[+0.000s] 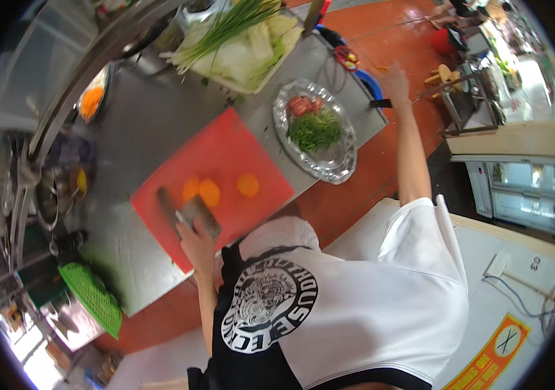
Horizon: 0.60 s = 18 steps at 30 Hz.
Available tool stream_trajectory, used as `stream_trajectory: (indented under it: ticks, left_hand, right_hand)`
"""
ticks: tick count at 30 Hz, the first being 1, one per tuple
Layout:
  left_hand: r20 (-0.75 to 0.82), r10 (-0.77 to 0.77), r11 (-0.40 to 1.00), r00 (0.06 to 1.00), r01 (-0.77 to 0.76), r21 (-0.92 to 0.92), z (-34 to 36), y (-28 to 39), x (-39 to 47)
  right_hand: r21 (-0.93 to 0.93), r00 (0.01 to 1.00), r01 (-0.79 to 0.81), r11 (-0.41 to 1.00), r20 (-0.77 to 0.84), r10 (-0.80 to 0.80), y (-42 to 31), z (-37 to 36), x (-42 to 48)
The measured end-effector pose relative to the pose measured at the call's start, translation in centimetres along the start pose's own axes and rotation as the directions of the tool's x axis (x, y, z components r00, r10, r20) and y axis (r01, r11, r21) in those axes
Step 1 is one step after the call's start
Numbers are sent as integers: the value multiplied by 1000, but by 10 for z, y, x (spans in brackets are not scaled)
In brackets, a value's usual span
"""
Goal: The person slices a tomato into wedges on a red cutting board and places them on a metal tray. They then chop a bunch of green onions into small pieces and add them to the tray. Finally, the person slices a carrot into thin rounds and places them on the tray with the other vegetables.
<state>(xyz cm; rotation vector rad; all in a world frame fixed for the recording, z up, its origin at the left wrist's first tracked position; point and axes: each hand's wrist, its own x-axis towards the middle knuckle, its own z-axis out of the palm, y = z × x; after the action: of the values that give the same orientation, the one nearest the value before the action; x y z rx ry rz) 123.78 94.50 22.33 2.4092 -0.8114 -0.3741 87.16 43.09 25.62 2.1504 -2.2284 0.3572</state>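
My left hand (198, 246) is on the near left of a red cutting board (231, 151), gripping a ridged metal blade (201, 217) that looks like a crinkle cutter. A dark, blurred long blade (166, 207) lies beside it. Three orange slices, probably carrot (248, 185), rest on the board. My right hand (397, 85) is stretched far right, past the table edge and near a blue bin (370, 83). It is blurred; a small orange piece (382, 69) shows at its fingertips, and whether they grip it is unclear.
A silver oval platter (345, 170) bears chopped greens and pinkish-red pieces. Behind it, a tray (258, 87) holds cabbage and long green stalks. Shredded orange food (92, 102) sits back left; a green basket (92, 297) stands near left. A dark flat object (379, 103) overhangs the steel table (150, 126).
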Motion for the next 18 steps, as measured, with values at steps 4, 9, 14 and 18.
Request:
stream_trajectory:
  ticks: [4, 9, 14, 18]
  left_hand:
    - [9, -29, 996, 1000, 28, 80, 10, 11, 9]
    - [236, -35, 967, 971, -26, 254, 62, 14, 11]
    - [323, -5, 947, 946, -99, 305, 112, 7, 20]
    - [337, -16, 974, 941, -62, 219, 112, 9, 22]
  right_hand:
    - [527, 940, 264, 808, 45, -337, -72, -2, -112]
    - [593, 545, 289, 752, 543, -638, -147, 101, -319]
    - [566, 666, 257, 783, 483, -568, -194, 117, -389]
    - [608, 672, 127, 784, 528, -519, -209, 116, -401]
